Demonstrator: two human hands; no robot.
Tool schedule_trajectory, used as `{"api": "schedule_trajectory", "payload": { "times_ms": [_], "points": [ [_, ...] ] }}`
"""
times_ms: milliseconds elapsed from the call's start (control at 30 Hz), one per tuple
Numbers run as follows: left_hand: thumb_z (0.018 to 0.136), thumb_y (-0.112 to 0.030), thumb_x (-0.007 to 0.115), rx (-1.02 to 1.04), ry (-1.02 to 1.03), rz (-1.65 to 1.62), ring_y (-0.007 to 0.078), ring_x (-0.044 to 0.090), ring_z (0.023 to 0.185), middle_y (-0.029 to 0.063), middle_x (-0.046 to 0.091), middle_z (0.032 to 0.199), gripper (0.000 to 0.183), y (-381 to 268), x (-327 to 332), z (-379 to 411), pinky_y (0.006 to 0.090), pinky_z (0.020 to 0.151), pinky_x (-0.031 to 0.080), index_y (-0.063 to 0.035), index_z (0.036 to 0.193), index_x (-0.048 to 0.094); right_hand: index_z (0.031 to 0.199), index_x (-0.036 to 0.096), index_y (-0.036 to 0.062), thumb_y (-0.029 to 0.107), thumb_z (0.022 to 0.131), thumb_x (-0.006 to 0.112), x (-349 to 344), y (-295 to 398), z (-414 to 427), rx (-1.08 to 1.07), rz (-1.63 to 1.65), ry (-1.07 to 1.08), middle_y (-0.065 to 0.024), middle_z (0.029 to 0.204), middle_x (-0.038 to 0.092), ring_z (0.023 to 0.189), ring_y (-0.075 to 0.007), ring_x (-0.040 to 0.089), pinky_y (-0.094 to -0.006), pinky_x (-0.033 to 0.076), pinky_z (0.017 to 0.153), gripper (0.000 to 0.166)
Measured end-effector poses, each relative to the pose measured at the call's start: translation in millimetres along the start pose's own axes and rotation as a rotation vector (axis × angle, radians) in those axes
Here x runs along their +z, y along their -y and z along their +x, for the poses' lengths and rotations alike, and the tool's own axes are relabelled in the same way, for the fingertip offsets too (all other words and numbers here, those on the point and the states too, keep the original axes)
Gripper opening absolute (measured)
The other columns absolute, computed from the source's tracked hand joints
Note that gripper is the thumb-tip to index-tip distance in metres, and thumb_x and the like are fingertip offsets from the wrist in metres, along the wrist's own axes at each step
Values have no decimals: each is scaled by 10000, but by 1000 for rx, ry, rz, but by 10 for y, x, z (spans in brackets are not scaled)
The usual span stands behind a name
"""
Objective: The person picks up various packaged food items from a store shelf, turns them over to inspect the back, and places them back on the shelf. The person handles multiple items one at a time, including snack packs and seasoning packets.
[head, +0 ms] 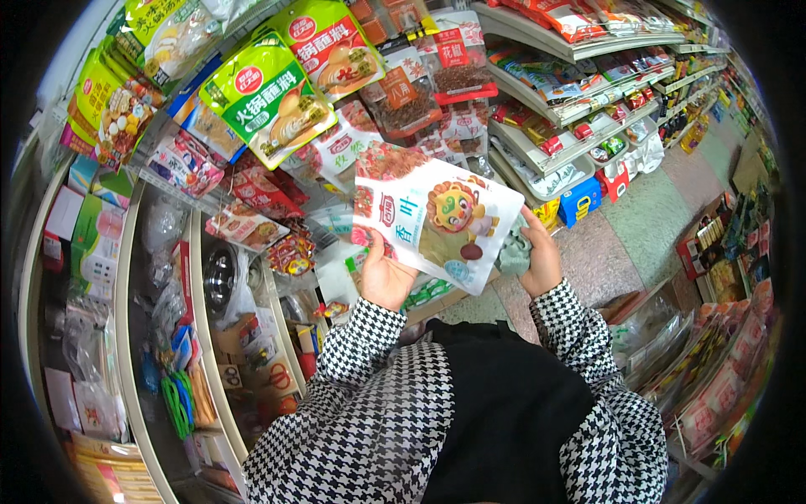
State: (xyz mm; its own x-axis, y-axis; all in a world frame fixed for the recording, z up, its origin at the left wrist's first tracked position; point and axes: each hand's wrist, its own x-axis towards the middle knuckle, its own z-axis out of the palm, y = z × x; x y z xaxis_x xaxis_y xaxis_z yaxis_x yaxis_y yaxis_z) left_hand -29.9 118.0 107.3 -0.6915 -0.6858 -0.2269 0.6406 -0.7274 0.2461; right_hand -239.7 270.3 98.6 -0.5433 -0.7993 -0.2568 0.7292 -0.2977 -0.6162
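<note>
A flat white spice pouch (434,220) with a cartoon lion and a clear window is held in front of me, tilted. My left hand (387,271) grips its lower left edge, thumb on the front. My right hand (543,255) has hold of its right edge, fingers mostly behind it. A crumpled grey-green thing (515,249) shows between the pouch and my right palm; what it is, I cannot tell. Just beyond the pouch hang a green seasoning packet (271,101), a red-and-green packet (334,57) and clear-front pouches of brown spices (401,91).
Shelves (129,315) with bagged goods, scissors (280,376) and a dark metal bowl (220,277) curve along the left. Tiered shelves (560,113) of packaged food stand at the upper right. Tiled floor (604,252) runs between them and more packaged goods (711,390) at lower right.
</note>
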Motion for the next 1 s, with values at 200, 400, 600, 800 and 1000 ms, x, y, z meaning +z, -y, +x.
{"api": "schedule_trajectory", "payload": {
  "times_ms": [200,400,600,800,1000],
  "points": [
    [1000,-392,429,-160,77,-5,264,471,1268,85,525,1358,463,119,127,285,480,1098,334,-86,1345,459,1396,361,37,442,989,399,163,-127,-237,-155,-27,201,-111,1324,524,1179,-237,548,-385,458,985,576],
    [996,-402,437,-94,82,230,256,431,1291,78,483,1395,504,325,236,456,467,1114,301,-77,1381,421,1403,301,-18,506,772,751,235,-189,-374,-369,-321,283,-130,1320,503,1181,-220,525,-374,439,982,936],
    [1001,-336,463,-22,122,240,218,505,1213,84,538,1320,435,479,222,609,394,1060,377,-51,1329,458,1364,352,-12,187,823,724,229,-78,-467,-255,-401,136,-121,1250,538,1128,-208,555,-337,483,913,686],
    [960,-126,552,-41,111,226,207,516,1187,70,548,1291,380,677,209,672,383,1030,405,-59,1318,445,1256,487,-6,130,843,697,174,-73,-489,-338,-660,49,-91,1153,595,1038,-175,584,-316,487,873,484],
    [902,-150,655,96,-53,540,233,361,1315,127,356,1443,760,828,289,554,391,1066,356,-45,1482,175,1266,460,-13,58,869,624,63,-110,-459,-434,-742,20,-92,1198,545,1057,-161,551,-310,466,886,436]
  ]
}}
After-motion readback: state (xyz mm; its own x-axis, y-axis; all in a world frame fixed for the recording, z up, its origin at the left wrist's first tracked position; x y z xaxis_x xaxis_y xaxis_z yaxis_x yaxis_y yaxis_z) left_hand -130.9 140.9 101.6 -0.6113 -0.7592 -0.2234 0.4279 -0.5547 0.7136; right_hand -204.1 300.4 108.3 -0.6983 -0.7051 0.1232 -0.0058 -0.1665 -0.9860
